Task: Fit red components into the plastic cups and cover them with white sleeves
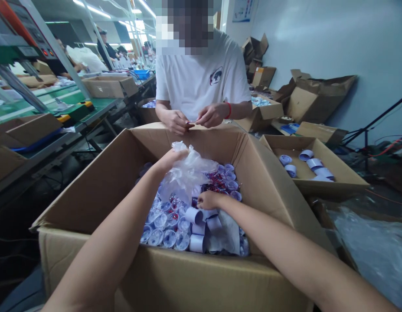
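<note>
My left hand point(175, 158) grips a crumpled clear plastic bag point(187, 173) above the inside of a large cardboard box point(259, 173); the bag hides part of its fingers. Lower and to the right, my right hand point(208, 200) is closed, fingertips curled together beside the bag's lower edge. What it pinches, if anything, is hidden. Around it lie many small white-lilac plastic cups point(161, 221), some upright and some tipped on their sides. Shiny red strands point(217, 181) lie among them behind my right hand. A pale flat sheet point(225, 234) rests near the box's front wall.
Across the box stands a person in a white shirt point(201, 82), whose two hands hold a small item over the far rim. A shallow carton point(331, 167) with several cups sits at right, above clear plastic film point(373, 247). A green conveyor line point(103, 106) runs along the left.
</note>
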The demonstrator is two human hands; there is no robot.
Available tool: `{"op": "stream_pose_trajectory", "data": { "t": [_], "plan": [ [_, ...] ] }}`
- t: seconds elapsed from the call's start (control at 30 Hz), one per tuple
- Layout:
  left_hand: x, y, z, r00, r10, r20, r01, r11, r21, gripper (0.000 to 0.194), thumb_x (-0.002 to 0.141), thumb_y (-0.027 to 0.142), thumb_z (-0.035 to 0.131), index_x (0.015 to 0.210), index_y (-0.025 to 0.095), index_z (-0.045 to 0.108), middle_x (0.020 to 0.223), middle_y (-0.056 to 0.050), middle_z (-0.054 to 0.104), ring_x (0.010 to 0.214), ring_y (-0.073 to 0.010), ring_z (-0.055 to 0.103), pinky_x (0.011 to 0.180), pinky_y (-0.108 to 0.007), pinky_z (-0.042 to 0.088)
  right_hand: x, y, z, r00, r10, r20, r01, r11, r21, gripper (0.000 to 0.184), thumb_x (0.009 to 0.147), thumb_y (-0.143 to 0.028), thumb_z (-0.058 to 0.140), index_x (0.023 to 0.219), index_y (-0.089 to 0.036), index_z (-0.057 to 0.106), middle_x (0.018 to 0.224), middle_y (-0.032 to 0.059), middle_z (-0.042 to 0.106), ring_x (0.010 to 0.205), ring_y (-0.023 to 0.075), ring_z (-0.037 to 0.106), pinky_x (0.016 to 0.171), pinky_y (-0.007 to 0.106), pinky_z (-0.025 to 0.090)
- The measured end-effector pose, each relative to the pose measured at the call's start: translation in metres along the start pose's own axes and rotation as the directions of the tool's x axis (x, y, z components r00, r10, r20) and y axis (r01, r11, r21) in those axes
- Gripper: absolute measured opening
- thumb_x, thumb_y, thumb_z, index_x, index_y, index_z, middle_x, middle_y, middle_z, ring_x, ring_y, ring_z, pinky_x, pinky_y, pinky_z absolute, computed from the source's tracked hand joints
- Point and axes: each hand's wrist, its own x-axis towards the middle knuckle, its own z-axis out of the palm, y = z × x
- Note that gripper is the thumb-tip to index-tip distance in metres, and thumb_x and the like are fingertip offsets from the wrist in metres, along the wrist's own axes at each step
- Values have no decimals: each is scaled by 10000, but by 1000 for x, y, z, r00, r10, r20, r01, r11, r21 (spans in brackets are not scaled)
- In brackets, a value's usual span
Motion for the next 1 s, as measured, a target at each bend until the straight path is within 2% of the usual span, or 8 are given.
{"op": "stream_pose_trajectory", "data": {
  "t": [0.1, 0.23, 0.33, 0.47, 0.63, 0.73, 0.9, 1.0],
  "plan": [
    [-1, 0, 2, 1000, 12, -15, -13, 996, -87, 148, 578, 268, 559, 622, 171, 456, 519, 53, 431, 474, -69, 375, 483, -199, 356, -5, -11, 32, 994, -78, 74, 84, 992, -90, 411, 715, -128, 542, 1114, -192, 613, 1071, 107, 657, 970, 228, 615, 750, 261, 459],
    [-3, -3, 5, 998, 61, -15, -62, 995, -75, 151, 559, 236, 577, 646, 166, 476, 547, 49, 436, 510, -75, 387, 521, -208, 353, -2, -10, 55, 994, -109, 19, 110, 984, -143, 500, 715, -70, 503, 1200, -180, 554, 1133, 129, 616, 1011, 228, 598, 787, 267, 460],
    [-2, -5, 6, 997, 71, 3, -71, 997, -42, 158, 567, 231, 581, 687, 161, 507, 568, 40, 455, 539, -86, 407, 547, -219, 356, 2, -4, 49, 988, -145, 59, 152, 978, -142, 598, 695, -18, 498, 1259, -214, 509, 1190, 85, 600, 1050, 186, 580, 818, 221, 449],
    [-1, -5, 7, 996, 73, 48, -72, 997, -27, 174, 574, 234, 575, 723, 152, 541, 575, 30, 470, 549, -93, 415, 557, -227, 360, -3, -1, 30, 977, -65, 203, 123, 949, -290, 754, 679, -1, 524, 1360, -286, 371, 1191, 51, 613, 979, 183, 617, 719, 216, 478],
    [-3, -4, 10, 994, 88, 71, -89, 996, 15, 184, 578, 272, 582, 705, 144, 545, 581, 27, 479, 544, -90, 411, 544, -226, 359, -13, -22, 32, 987, -18, 157, 92, 876, -474, 476, 724, -52, 536, 1168, -213, 593, 1134, 151, 626, 1039, 317, 570, 821, 454, 440],
    [-3, -6, 10, 994, 97, 59, -101, 991, 81, 197, 589, 300, 580, 696, 136, 558, 608, 15, 499, 561, -98, 426, 549, -232, 365, -15, -34, 50, 990, -123, 75, 144, 834, -533, 288, 763, -69, 491, 984, -132, 666, 1084, 192, 632, 1078, 329, 526, 862, 485, 394],
    [-4, -8, 7, 992, 115, 44, -120, 985, 128, 164, 581, 294, 573, 634, 148, 519, 593, 30, 466, 553, -89, 401, 549, -228, 350, -14, -29, 72, 959, -281, -36, 224, 831, -508, 526, 789, -131, 460, 1306, -226, 432, 1005, 144, 659, 1034, 285, 544, 806, 411, 426],
    [-4, -7, 6, 994, 109, 2, -109, 986, 130, 156, 582, 290, 561, 598, 160, 475, 572, 39, 433, 539, -83, 379, 533, -227, 333, -12, -28, 75, 940, -332, 85, 322, 772, -549, 514, 748, -162, 521, 1254, -244, 488, 1038, 137, 648, 1163, 307, 457, 917, 494, 350]
  ]
}}
